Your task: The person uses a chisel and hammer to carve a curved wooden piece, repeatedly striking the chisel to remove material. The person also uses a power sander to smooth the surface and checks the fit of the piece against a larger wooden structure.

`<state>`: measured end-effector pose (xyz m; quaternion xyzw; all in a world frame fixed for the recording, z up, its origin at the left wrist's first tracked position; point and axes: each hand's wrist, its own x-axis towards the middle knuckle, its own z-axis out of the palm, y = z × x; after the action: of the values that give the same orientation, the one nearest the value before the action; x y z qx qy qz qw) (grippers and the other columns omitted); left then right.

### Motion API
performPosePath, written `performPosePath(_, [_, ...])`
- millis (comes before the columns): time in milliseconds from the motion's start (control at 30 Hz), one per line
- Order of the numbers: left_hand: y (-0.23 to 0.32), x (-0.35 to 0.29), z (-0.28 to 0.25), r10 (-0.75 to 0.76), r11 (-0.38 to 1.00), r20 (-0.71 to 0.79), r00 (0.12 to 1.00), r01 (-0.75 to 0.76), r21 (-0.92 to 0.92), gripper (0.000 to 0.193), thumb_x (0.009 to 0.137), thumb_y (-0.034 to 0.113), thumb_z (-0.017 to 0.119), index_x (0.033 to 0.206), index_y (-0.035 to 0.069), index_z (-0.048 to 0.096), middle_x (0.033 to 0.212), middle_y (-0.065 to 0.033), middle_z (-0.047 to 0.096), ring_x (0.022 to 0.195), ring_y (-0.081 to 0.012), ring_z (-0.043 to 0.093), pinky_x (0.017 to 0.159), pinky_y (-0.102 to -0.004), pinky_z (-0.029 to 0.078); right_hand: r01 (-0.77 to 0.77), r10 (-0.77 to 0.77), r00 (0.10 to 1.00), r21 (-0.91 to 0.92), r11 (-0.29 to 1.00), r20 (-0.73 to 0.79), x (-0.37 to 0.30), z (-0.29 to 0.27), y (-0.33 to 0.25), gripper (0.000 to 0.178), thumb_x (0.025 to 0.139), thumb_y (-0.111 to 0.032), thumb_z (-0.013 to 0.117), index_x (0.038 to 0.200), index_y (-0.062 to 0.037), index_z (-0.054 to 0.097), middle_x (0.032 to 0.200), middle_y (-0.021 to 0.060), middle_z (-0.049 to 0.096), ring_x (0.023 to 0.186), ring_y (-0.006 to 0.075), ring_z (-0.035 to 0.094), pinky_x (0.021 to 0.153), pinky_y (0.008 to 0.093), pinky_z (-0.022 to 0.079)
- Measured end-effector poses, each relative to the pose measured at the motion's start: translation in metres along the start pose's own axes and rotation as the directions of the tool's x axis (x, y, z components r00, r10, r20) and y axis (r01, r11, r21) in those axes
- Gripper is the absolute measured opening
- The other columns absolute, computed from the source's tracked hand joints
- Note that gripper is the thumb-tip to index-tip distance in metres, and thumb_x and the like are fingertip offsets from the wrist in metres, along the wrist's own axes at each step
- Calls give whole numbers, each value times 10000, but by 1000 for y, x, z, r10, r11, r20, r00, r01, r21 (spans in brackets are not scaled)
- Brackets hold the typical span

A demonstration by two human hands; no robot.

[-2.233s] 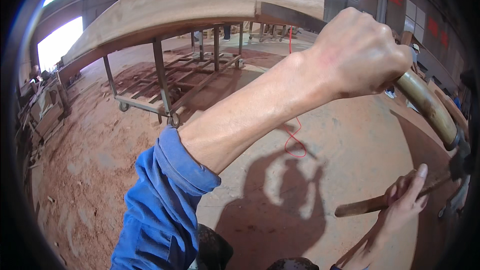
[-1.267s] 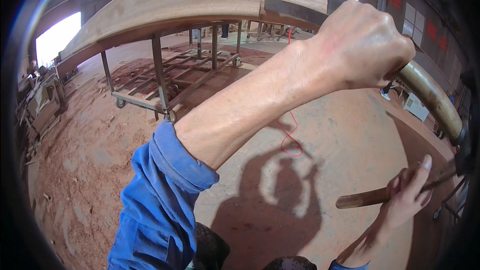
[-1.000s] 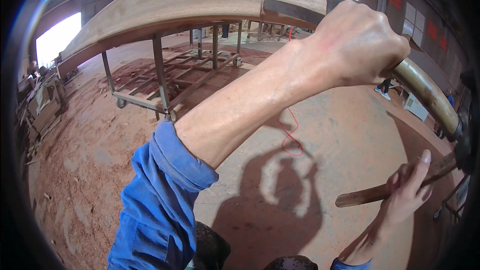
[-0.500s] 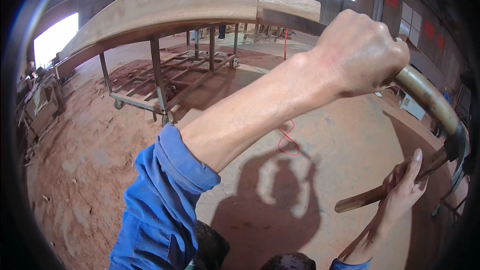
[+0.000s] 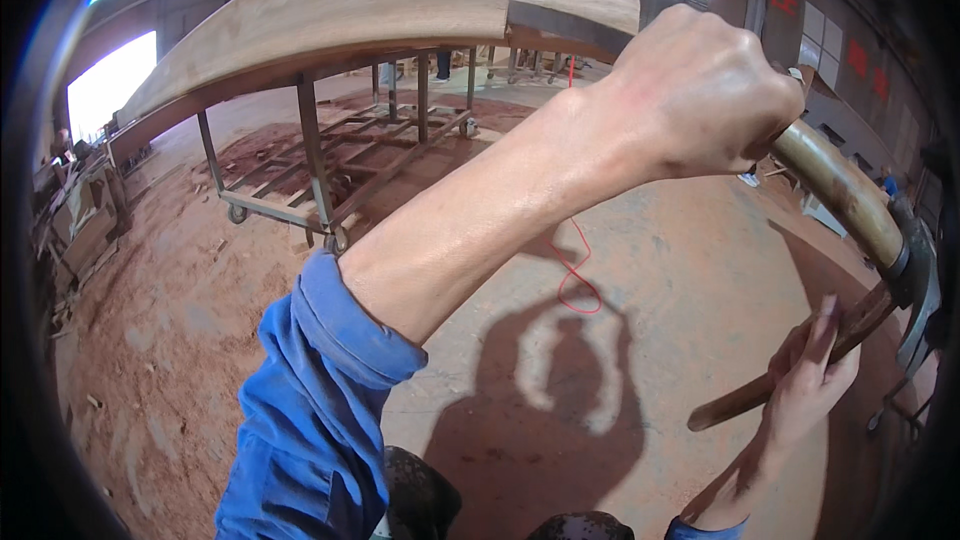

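My left hand (image 5: 705, 90), raised across the upper middle, is closed in a fist around a thick wooden handle (image 5: 838, 190). This handle runs down to the right and ends at a dark metal head (image 5: 915, 290) near the picture's rim. Lower right, my right hand (image 5: 808, 380) is closed round a thinner wooden shaft (image 5: 735, 404), its thumb stretched along the wood. The shaft's upper end meets the same metal head. Whether both belong to one tool, I cannot tell. Behind my left fist lies a long curved wooden piece (image 5: 340, 10), apart from both hands.
A metal frame cart on wheels (image 5: 315, 155) stands under the curved piece. A thin red cord (image 5: 578, 292) hangs and loops ahead. Reddish dust covers the floor (image 5: 160, 340). Stacked scraps (image 5: 90, 210) lie far left. A leg of another person (image 5: 443, 65) shows far back.
My left fist has shifted slightly left and up with the thick handle. The thin shaft's free end has moved a little right. Both grips are kept.
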<state>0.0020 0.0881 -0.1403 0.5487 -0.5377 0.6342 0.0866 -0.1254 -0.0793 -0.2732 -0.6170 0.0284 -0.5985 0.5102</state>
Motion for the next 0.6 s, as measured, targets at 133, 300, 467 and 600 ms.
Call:
performPosePath(133, [-2,0,0,5,1000,-15,1000,-4,18,91,742,165,709,717,136,627,531,-96,575,508,-303,617,463,-407,464,-143,141,990,192,971,21,-4,0,-9,310,1002,-267,568,757,-116,452,538,-53,358,420,25,313,381,208,229])
performPosePath(300, [24,-7,3,-25,999,27,999,23,49,114,715,156,649,639,73,632,573,-137,637,561,-285,680,444,-392,504,-110,115,993,140,984,-28,-7,-16,8,342,1000,-296,575,728,-138,440,548,-87,307,421,0,257,366,190,178])
performPosePath(467, [31,-18,14,53,998,-21,998,-52,37,134,758,142,658,664,92,577,511,-65,588,454,-210,617,384,-344,461,-111,122,990,152,982,-65,-18,-17,19,396,1016,-302,539,687,-141,388,518,-81,275,397,8,228,350,201,174])
performPosePath(600, [14,-9,10,53,998,-50,997,-52,31,135,769,117,653,680,100,553,514,-44,582,450,-213,608,383,-334,439,-107,105,994,147,983,22,-16,-26,23,346,1018,-275,532,735,-127,400,556,-68,304,412,14,256,347,201,203])
